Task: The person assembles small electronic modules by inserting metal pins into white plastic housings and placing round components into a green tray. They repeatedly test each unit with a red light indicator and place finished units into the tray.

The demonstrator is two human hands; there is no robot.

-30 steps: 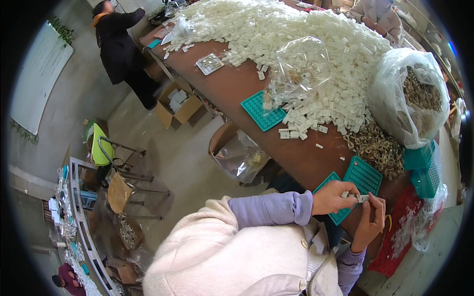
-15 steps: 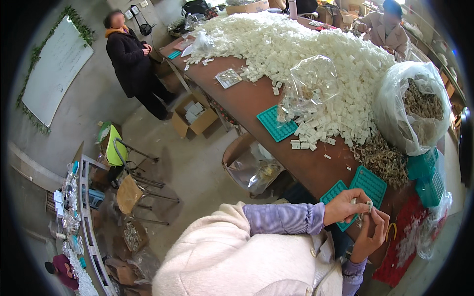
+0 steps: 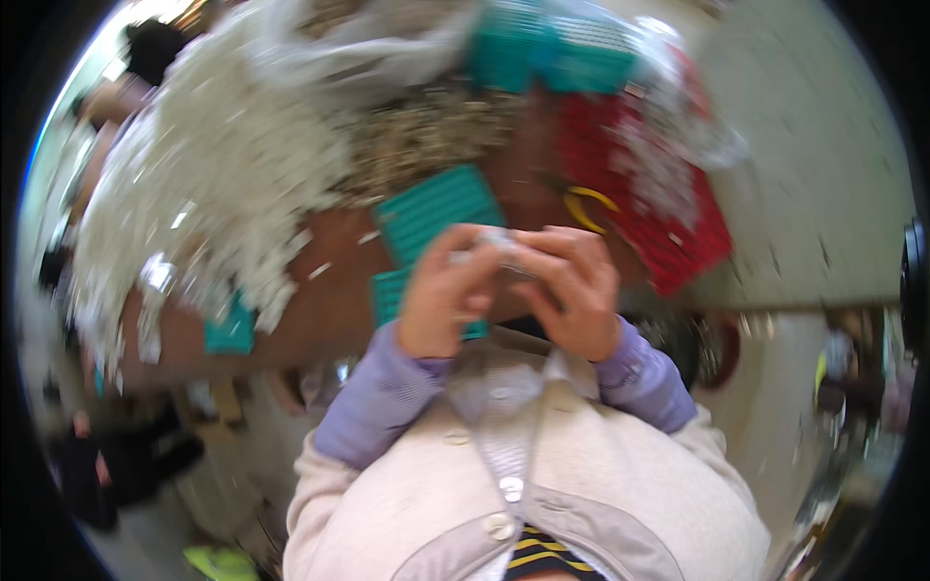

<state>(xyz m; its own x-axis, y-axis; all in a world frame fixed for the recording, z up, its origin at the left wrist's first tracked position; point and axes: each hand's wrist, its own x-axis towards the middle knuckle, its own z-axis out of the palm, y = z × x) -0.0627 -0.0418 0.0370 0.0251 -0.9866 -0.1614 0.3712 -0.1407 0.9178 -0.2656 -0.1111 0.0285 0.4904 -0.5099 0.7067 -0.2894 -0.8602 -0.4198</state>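
Brown counter (image 3: pixel 315 327) running across the middle, blurred toward the left rim. Beside it, at upper right, a broad pale greenish surface (image 3: pixel 809 174) with a few dark marks. Below that, pale floor (image 3: pixel 760 402), with a duller stretch of it at lower left. Lime-green chair back (image 3: pixel 221 563) at bottom left, smeared. Bright white light (image 3: pixel 105 46) at upper left, source unclear.

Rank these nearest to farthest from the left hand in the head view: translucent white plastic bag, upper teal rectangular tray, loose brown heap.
1. Upper teal tray: just beyond the left hand.
2. Brown heap: beyond the tray.
3. White plastic bag: beyond the heap, at the top.
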